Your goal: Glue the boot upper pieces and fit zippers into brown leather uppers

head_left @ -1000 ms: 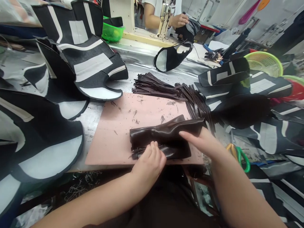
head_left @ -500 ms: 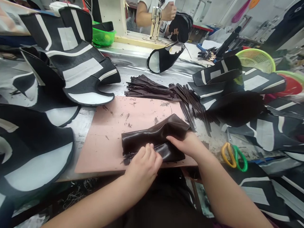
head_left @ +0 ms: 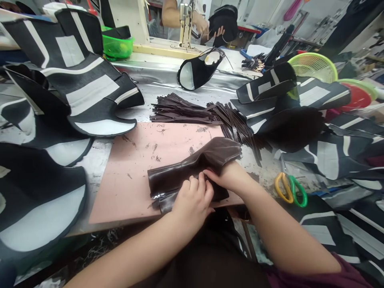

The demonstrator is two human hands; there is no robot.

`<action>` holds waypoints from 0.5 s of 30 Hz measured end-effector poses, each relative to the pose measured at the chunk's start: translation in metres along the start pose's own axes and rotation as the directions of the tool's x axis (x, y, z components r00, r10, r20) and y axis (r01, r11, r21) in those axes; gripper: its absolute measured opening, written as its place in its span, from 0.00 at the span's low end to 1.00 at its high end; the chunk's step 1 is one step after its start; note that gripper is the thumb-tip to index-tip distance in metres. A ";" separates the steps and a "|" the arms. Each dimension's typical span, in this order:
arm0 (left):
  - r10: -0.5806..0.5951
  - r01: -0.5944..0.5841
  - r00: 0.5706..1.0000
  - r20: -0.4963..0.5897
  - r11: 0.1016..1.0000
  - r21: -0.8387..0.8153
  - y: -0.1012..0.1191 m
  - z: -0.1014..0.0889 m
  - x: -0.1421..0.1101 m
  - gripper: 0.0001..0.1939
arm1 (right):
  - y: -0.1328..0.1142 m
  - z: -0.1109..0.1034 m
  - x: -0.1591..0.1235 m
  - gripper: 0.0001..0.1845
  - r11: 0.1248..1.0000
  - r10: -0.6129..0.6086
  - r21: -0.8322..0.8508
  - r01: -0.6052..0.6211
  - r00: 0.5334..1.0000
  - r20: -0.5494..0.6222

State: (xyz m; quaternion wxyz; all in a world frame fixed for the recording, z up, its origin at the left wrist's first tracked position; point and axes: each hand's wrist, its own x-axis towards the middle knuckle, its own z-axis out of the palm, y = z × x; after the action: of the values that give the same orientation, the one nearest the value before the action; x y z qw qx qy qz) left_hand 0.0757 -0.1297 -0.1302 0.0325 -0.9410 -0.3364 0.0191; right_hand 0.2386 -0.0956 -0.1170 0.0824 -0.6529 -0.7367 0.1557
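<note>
A stack of glossy dark brown leather pieces point(head_left: 192, 166) lies on a pink cutting mat point(head_left: 135, 168) at the table's near edge. My left hand point(head_left: 193, 198) rests on the stack's near side, fingers curled and pinching at its edge. My right hand point(head_left: 229, 176) meets it from the right, fingertips pressed together on the same spot of the leather. Both hands touch each other over the stack. A heap of thin dark brown strips point(head_left: 195, 112) lies just beyond the mat.
Black-and-white boot uppers point(head_left: 87, 88) are piled at left and more uppers point(head_left: 300, 116) at right. Yellow-green scissors point(head_left: 291, 190) lie right of the mat. Green baskets point(head_left: 318, 66) stand far right. Another person's hands point(head_left: 207, 28) work at a sewing machine point(head_left: 184, 24) across the table.
My right hand slid left along the leather stack until it met my left hand; the stack shifted slightly left. The person opposite lifted a black piece at the sewing machine.
</note>
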 end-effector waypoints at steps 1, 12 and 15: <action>0.021 -0.021 1.000 -0.020 1.000 0.006 -0.003 0.002 -0.001 0.26 | 0.002 -0.006 -0.001 0.18 0.999 0.010 0.032 -0.012 0.998 0.056; 0.087 -0.088 0.996 -0.014 0.990 -0.108 -0.005 -0.003 0.004 0.23 | 0.029 -0.010 -0.007 0.18 0.905 -0.115 0.407 0.124 0.992 -0.047; 0.072 -0.074 0.997 -0.014 0.992 -0.104 0.000 -0.005 0.008 0.22 | 0.030 -0.009 0.005 0.16 0.898 -0.132 0.408 0.166 0.985 -0.112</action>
State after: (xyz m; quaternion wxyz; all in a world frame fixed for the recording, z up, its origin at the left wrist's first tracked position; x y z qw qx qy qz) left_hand 0.0821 -0.1246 -0.1256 -0.0157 -0.9531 -0.3021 -0.0023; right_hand 0.2691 -0.0865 -0.1186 0.2611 -0.5678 -0.7305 0.2755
